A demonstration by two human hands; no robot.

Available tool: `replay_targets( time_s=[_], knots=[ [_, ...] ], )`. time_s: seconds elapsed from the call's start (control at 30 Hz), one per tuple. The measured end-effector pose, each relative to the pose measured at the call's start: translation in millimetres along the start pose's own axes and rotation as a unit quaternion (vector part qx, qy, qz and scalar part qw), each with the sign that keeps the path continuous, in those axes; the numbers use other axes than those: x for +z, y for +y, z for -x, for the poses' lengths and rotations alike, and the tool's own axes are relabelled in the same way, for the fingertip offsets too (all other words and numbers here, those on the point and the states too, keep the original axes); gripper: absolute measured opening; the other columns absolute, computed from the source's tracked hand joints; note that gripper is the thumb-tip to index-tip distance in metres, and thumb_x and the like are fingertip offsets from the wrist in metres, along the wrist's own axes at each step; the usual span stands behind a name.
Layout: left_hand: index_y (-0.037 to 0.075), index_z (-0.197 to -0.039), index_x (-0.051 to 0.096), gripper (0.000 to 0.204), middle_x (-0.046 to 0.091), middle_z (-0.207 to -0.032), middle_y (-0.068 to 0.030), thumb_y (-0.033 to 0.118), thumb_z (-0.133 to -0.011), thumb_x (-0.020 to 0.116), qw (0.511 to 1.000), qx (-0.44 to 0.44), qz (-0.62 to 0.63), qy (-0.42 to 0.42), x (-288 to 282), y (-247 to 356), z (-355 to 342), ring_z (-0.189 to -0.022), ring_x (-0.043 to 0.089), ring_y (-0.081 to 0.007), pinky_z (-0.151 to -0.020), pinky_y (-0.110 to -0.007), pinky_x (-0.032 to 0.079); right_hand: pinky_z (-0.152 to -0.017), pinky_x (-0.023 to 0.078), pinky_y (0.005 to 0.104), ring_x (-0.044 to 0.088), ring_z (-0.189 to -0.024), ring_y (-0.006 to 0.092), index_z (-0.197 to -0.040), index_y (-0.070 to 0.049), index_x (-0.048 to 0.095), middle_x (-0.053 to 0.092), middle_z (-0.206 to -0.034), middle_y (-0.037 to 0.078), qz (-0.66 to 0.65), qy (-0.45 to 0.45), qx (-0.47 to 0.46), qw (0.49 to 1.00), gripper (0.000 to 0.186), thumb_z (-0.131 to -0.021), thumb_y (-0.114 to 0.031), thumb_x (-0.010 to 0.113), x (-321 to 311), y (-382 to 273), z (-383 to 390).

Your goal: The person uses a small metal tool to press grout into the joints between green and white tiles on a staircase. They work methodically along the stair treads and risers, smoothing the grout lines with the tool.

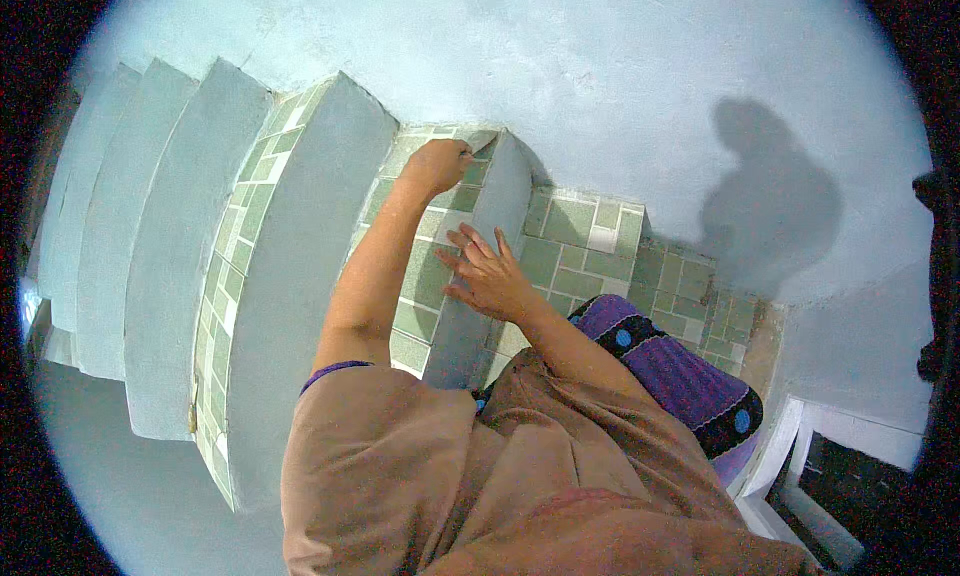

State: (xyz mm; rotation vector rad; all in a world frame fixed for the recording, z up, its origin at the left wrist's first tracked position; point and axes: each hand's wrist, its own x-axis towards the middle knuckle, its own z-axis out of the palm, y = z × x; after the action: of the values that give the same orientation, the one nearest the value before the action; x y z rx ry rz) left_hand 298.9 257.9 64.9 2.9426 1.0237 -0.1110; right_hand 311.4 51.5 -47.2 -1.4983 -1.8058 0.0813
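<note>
Tiled stairs (232, 256), L hand (438, 166) nr wall (600, 66); R hand (490, 279) at tread (420, 284)

Hands on the staircase: two, one left hand (440, 166) and one right hand (490, 276), of a single person.
Grey piece (482, 142): one, pictured at the left hand, its exact kind unclear.
Tiled treads (415, 276): at least five in view.
Plain grey risers (310, 226): at least five, some partly hidden.
Brown garment (400, 456): one.
Purple cloth (670, 371): one, bearing two black bands (690, 444) and at least three blue dots (742, 421).
Shadow (770, 186): one, cast on the wall (600, 66).
White frame (795, 426): one, seen lower right.
</note>
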Motion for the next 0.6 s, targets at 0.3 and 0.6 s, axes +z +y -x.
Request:
replay_targets(
  time_s=[0.3, 0.6],
  knots=[
    [0.008, -0.105, 0.068, 0.03, 0.067, -0.101, -0.0196, 0.029, -0.09, 0.054, 1.0, -0.012, -0.012, 0.016, 1.5, 19.6, 1.4, -0.096, 0.064, -0.0374, -0.085, -0.047, 0.05, -0.11, 0.018, 0.0647, 0.026, -0.141, 0.0288, -0.137, -0.021, 0.046, 0.035, -0.148, 0.01, 0.004, 0.013, -0.003, 1.0, 0.054, -0.091, -0.048, 0.055, 3.9, 2.1, -0.1],
    [0.006, -0.11, 0.066, 0.031, 0.067, -0.102, -0.0209, 0.028, -0.09, 0.054, 1.0, -0.011, -0.01, 0.006, -3.7, 28.1, 5.7, -0.095, 0.064, -0.0396, -0.086, -0.047, 0.05, -0.11, 0.017, 0.0647, 0.023, -0.142, 0.0276, -0.139, -0.023, 0.044, 0.033, -0.149, 0.009, 0.012, -0.033, 0.016, 0.999, 0.053, -0.092, -0.045, 0.053, 6.6, 2.3, -1.1]
  ],
)
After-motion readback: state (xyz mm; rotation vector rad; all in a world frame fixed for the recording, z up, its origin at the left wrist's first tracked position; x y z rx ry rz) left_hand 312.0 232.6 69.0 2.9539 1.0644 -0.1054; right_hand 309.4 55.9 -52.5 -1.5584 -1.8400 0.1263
